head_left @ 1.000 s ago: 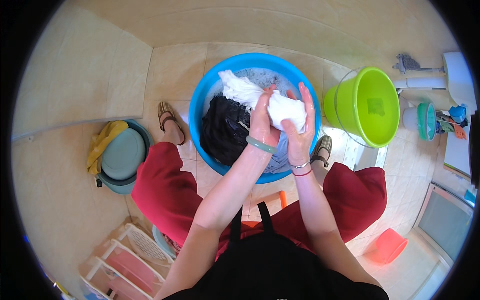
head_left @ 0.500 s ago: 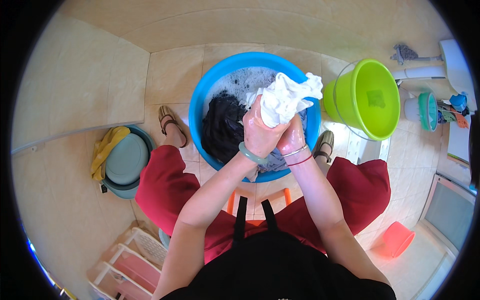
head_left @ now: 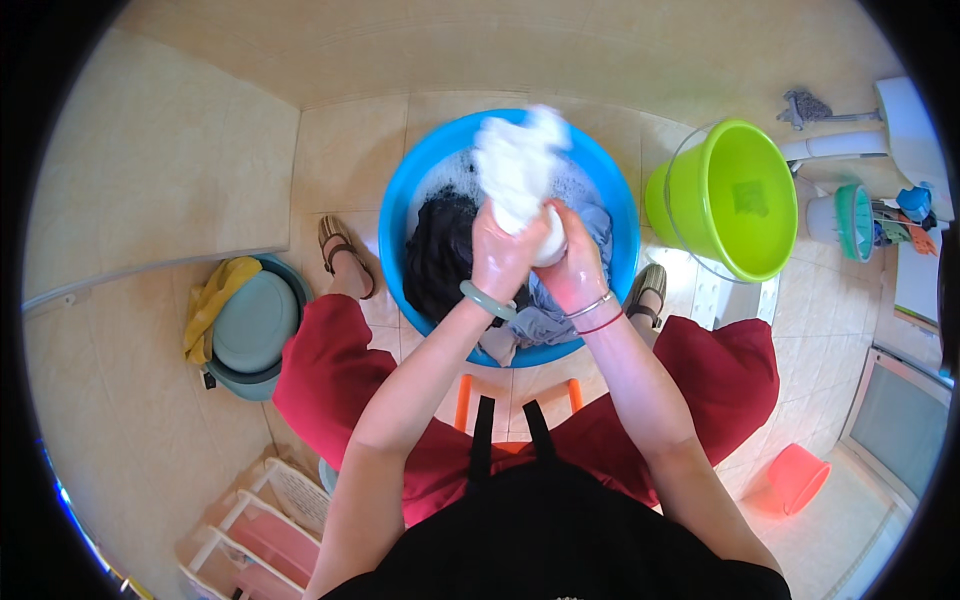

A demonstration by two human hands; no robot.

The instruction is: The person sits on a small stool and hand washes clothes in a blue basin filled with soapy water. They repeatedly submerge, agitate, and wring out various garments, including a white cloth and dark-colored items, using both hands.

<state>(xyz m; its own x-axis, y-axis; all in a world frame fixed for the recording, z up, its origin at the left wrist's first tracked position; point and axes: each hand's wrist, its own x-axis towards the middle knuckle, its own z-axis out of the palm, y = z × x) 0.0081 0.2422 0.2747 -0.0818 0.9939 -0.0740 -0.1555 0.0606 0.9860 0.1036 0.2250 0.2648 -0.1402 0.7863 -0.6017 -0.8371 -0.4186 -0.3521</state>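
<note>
A bunched white cloth [head_left: 517, 165], smeared by motion at its far end, is held above a blue basin [head_left: 394, 180]. My left hand [head_left: 503, 250], with a pale green bangle at the wrist, is closed round it. My right hand [head_left: 575, 262], wet like the other, grips the cloth's near end, and its wrist carries a silver bangle and a red string. Beneath them, dark clothes [head_left: 440, 255] lie on the basin's left side in sudsy water [head_left: 460, 172]. Grey-blue clothes [head_left: 560, 315] fill the right and near side. What the cloth is exactly cannot be made out.
A lime-green bucket [head_left: 748, 200] with a wire handle stands right of the basin. At left, a grey-green tub [head_left: 255, 318] has a yellow cloth [head_left: 212, 305] over its edge. A pink-red bucket [head_left: 797, 478] is at lower right, a white rack [head_left: 262, 535] at lower left.
The white cloth has swung left and farther away from me, turning more upright. My left hand has shifted slightly left; my right hand is now more visible at the cloth's near end.
</note>
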